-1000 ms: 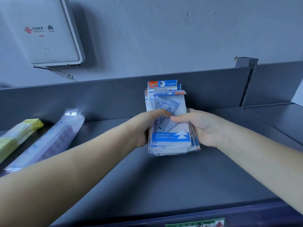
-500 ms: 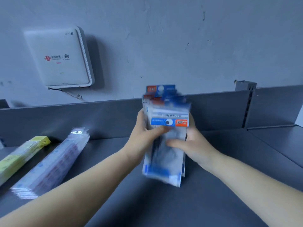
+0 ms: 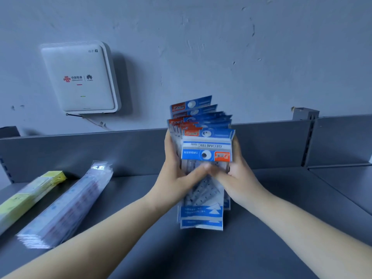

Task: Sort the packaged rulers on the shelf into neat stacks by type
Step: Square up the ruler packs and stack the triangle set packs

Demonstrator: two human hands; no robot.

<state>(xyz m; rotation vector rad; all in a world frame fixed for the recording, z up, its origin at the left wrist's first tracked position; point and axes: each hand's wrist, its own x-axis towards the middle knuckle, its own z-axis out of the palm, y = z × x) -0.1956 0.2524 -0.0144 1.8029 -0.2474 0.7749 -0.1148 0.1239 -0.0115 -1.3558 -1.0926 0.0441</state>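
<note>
Geometric ruler packs (image 3: 201, 215), fanned bundle: left hand (image 3: 177, 178) and right hand (image 3: 237, 176) gripping opposite sides, holding it upright, thumbs meeting in front.

Grey metal shelf (image 3: 261, 248), low back wall at the far edge. Two stacks lie flat at left, angled near-left to far-right: yellow-packaged rulers (image 3: 28, 196) leftmost, clear-packaged rulers (image 3: 68, 206) (red and blue print, blurred) just beside them on the right.
</note>
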